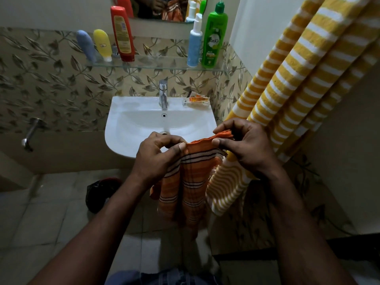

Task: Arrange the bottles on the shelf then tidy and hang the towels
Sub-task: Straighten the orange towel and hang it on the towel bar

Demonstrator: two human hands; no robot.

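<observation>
An orange towel (189,182) with dark and pale stripes hangs in front of the sink. My left hand (158,157) pinches its top edge on the left, and my right hand (244,147) pinches the fringed top corner on the right. A yellow-and-white striped towel (304,64) hangs down the right wall, its lower end behind the orange one. On the glass shelf (156,65) stand a blue tube (86,46), a yellow tube (102,45), a red bottle (122,33), a pale blue pump bottle (195,42) and a green pump bottle (214,36).
A white sink (131,128) with a chrome tap (163,93) is fixed below the shelf. A clear soap dish (195,99) sits on its right rim. A mirror (162,7) hangs above. A dark bag (100,192) lies on the tiled floor. A wall tap (30,132) juts out left.
</observation>
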